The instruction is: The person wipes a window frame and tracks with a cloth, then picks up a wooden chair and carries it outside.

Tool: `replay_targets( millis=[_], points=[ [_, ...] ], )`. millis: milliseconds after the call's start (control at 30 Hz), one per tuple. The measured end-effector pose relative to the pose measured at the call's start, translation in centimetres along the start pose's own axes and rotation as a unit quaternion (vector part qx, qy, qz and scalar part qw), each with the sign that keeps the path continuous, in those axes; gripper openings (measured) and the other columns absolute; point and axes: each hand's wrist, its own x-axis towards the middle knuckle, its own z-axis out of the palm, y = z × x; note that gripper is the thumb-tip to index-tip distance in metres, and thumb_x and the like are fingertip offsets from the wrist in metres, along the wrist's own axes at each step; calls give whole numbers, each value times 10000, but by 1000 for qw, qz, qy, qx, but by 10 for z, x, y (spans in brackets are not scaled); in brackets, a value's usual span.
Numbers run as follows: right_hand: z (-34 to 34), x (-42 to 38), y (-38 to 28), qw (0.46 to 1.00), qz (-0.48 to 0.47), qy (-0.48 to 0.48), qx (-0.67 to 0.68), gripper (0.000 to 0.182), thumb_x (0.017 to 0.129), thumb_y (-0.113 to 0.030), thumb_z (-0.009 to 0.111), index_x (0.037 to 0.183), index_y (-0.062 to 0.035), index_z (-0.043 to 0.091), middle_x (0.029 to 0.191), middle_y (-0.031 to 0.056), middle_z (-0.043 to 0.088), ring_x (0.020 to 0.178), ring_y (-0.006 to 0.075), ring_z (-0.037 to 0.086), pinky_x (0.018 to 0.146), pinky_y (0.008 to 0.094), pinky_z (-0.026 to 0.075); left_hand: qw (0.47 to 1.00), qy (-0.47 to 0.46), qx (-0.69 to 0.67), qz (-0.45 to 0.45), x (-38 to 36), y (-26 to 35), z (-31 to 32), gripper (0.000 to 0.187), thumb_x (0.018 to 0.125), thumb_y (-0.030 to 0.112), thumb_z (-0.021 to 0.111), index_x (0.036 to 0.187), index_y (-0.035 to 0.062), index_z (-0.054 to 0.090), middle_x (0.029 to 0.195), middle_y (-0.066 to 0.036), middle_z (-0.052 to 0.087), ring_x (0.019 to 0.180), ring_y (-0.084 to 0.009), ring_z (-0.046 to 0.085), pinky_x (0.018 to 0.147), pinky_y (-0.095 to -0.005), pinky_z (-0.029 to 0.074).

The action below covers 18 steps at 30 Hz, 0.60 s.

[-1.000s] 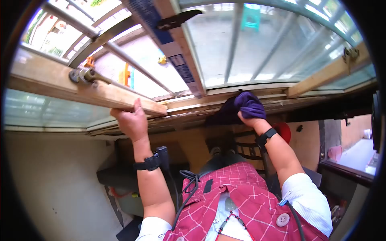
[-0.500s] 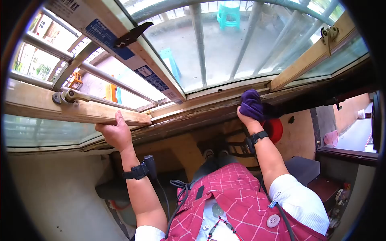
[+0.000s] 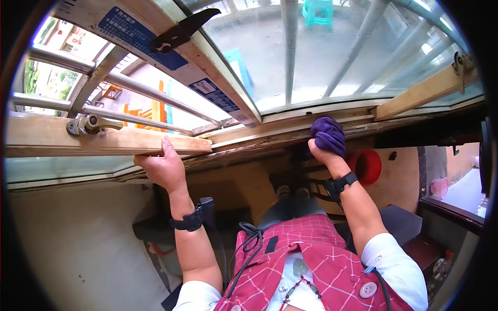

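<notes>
My left hand (image 3: 165,168) grips the lower edge of a wooden window sash (image 3: 36,136), the thumb up against its inner face and the other fingers partly hidden. A metal latch (image 3: 93,124) is mounted on that sash, left of the hand. In my right hand (image 3: 326,153) is a bunched purple cloth (image 3: 329,136), at the worn window sill (image 3: 270,137). Most of the right fingers are covered by the cloth. Above the sill, a sliding frame (image 3: 155,31) carries blue labels and a dark handle (image 3: 181,32).
Metal bars (image 3: 290,52) run outside the glass. Beyond them is a turquoise stool (image 3: 317,13). Another wooden sash (image 3: 425,96) stands on the right. A red bucket (image 3: 374,167) is on the floor below the sill, and a pink basket (image 3: 439,187) lies farther right.
The view has shifted, so the window appears farther right and nearer. The purple cloth has moved left along the sill, away from the right sash. My left hand keeps its hold.
</notes>
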Motion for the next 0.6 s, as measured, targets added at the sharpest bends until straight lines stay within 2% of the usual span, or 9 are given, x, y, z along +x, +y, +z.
replay_targets(
  millis=[200,233,333,400,433,500,567,600],
  points=[
    [12,5,-48,998,-12,-37,54,102,583,-222,589,613,-129,557,706,120,594,699,322,594,667,424,484,1000,-4,-2,9,0,-1,2,545,822,236,758,1141,-44,417,1049,-215,570,902,-401,650,766,-469,542],
    [18,5,-57,997,-13,-23,70,74,574,-179,575,627,-133,551,714,94,578,715,310,580,667,409,475,1000,2,-5,20,0,-2,2,551,821,229,758,1154,-47,416,1049,-215,568,902,-400,650,769,-467,543],
    [32,2,-88,997,-11,-64,35,70,593,-194,581,604,-132,551,682,95,587,677,297,595,638,409,479,999,8,-5,32,0,-5,2,568,818,221,760,1178,-52,415,1049,-217,573,905,-400,648,776,-463,543],
    [40,3,-105,992,-16,-125,21,223,697,-310,545,574,-127,577,651,123,600,640,300,602,641,419,494,999,4,-6,33,0,-5,3,578,817,219,761,1191,-53,414,1050,-219,579,909,-400,647,779,-461,543],
    [43,0,-113,995,-42,-66,56,231,711,-299,527,565,-124,567,640,119,588,619,289,591,607,420,479,1000,3,-6,14,0,-1,1,588,816,223,762,1199,-54,412,1050,-225,587,913,-404,645,785,-464,540],
    [51,0,-128,992,-26,-73,102,214,714,-284,509,548,-153,543,628,110,569,614,276,576,577,418,459,999,-2,45,1,-1,2,-1,591,816,246,761,1193,-49,415,1049,-244,606,919,-424,638,793,-487,527],
    [87,-11,-142,972,-72,-157,160,151,680,-254,523,546,-183,521,617,104,552,600,263,562,550,412,443,1000,3,23,0,-1,-5,3,586,817,264,761,1178,-44,416,1053,-252,603,920,-441,633,791,-508,516],
    [78,-4,-155,967,-90,-128,199,125,661,-245,538,551,-190,519,610,93,546,587,259,552,548,404,444,1000,1,24,2,-1,-6,3,586,817,270,762,1170,-45,416,1054,-254,603,921,-444,633,787,-509,514]
  ],
)
